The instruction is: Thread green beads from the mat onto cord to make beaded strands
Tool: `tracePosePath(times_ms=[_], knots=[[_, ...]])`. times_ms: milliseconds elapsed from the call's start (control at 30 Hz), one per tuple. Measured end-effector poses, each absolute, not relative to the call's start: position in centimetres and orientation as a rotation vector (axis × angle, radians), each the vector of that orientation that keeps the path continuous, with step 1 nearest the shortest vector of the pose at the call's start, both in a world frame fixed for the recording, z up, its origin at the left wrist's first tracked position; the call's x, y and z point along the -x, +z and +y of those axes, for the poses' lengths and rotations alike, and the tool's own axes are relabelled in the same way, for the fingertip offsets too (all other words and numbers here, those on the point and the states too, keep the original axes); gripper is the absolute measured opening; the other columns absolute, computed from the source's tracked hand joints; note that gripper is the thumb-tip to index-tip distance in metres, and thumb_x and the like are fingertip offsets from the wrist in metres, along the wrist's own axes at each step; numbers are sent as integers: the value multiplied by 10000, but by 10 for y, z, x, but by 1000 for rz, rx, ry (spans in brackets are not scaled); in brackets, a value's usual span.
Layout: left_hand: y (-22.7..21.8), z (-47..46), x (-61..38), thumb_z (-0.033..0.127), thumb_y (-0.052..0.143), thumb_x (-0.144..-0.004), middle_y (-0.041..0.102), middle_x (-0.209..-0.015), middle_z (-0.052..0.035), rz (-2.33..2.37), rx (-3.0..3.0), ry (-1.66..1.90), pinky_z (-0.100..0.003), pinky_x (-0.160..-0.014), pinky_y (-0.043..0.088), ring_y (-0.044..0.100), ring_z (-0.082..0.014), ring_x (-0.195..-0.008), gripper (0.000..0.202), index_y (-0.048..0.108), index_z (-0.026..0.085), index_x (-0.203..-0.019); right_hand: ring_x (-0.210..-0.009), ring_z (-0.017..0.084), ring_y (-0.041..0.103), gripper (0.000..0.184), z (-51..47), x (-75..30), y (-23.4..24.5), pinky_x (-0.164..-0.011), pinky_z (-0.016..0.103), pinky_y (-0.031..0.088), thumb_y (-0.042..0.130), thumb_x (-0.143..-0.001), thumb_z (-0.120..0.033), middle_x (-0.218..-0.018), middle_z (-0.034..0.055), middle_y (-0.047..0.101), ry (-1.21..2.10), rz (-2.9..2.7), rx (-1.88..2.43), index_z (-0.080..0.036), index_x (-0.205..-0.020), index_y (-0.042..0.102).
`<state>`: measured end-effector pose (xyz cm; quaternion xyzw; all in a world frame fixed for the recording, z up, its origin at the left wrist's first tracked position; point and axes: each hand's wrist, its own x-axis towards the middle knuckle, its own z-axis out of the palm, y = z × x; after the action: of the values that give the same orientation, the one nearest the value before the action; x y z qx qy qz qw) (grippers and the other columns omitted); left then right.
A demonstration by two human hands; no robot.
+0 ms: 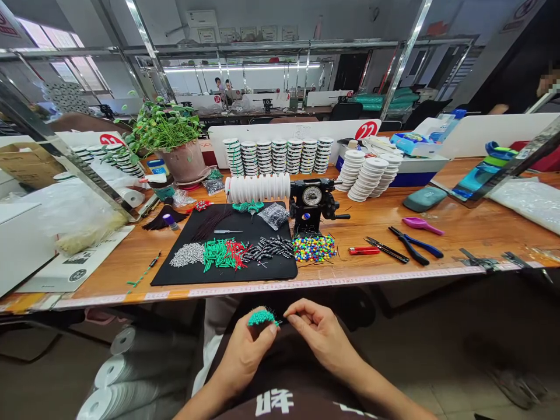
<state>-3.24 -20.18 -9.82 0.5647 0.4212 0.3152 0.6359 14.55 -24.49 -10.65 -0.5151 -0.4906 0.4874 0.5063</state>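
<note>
My left hand is closed around a bundle of thin stems with small green heads, held above my lap. To its right, my right hand has thumb and index fingertips pinched together close to the bundle's edge; whatever sits between them is too small to name. Beyond both hands, on the table, lies a black mat carrying grey beads, green tubes, red tubes and dark striped pieces. More green-headed pieces lie at the mat's back.
A hand-cranked winder holds a row of white spools. Coloured beads are heaped beside the mat. Rightward lie a red lighter-like item, tweezers and blue-handled pliers. A potted plant stands behind. White rolls are below.
</note>
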Motion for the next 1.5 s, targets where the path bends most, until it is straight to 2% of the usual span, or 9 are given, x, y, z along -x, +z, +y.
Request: tracePosePath(times_ms=[100,233,700,900,1067,1167,1267,1367,1500], knots=[[-96,-204,29,454,715,-745,305,-533,101,916,-1041,667,-220,-442,157,171,-76,-481,363,456,210,-672,-576,128,300,290,-246,-144,-108,-533,268,234,600,-930,-428,-635,-41,430,1185,-1202,1223,-158,-897,700],[-86,-207,26,426,743,-695,259,-486,128,884,-865,602,-208,-422,96,102,-46,-444,335,511,185,-671,-598,134,339,266,-246,-143,-108,-557,271,265,605,-932,-411,-682,-23,498,1163,-1225,1220,-169,-889,706],[-75,-206,26,367,792,-645,261,-462,135,831,-682,559,-171,-394,95,109,-26,-425,349,499,179,-626,-611,130,391,236,-247,-141,-105,-578,256,310,620,-931,-383,-703,-16,554,1164,-1208,1171,-171,-878,711],[-79,-207,26,353,777,-668,263,-467,137,819,-693,551,-177,-400,90,100,-28,-427,312,524,171,-655,-626,154,501,278,-249,-141,-100,-594,266,369,666,-919,-444,-721,16,652,1170,-1191,1150,-186,-864,753],[-78,-207,25,376,758,-689,273,-479,136,828,-736,508,-186,-412,87,99,-30,-430,303,542,163,-693,-657,186,598,208,-247,-140,-107,-729,319,414,675,-917,-388,-743,31,737,1082,-1290,1178,-234,-876,810],[-78,-206,23,375,753,-703,277,-477,137,818,-756,462,-192,-412,69,89,-28,-422,305,529,168,-696,-582,151,511,192,-248,-141,-108,-774,335,389,663,-924,-353,-578,-18,612,963,-1399,1254,-223,-850,784],[-79,-206,21,373,746,-733,305,-481,122,794,-716,450,-195,-413,81,120,-31,-414,329,483,185,-671,-515,112,320,271,-252,-140,-100,-604,270,341,664,-922,-442,-538,-71,392,1143,-1359,1209,-191,-830,705],[-79,-208,21,373,728,-757,369,-526,88,780,-696,521,-188,-434,160,218,-42,-440,305,515,170,-675,-530,103,231,424,-252,-138,-92,-508,238,239,665,-893,-597,-598,-73,338,1446,-1182,970,-185,-804,615],[-80,-209,21,388,767,-713,432,-593,71,846,-779,618,-189,-467,258,322,-62,-487,305,625,154,-847,-519,92,176,505,-247,-135,-95,-488,239,155,717,-824,-661,-567,-92,305,1535,-929,872,-188,-793,544]])
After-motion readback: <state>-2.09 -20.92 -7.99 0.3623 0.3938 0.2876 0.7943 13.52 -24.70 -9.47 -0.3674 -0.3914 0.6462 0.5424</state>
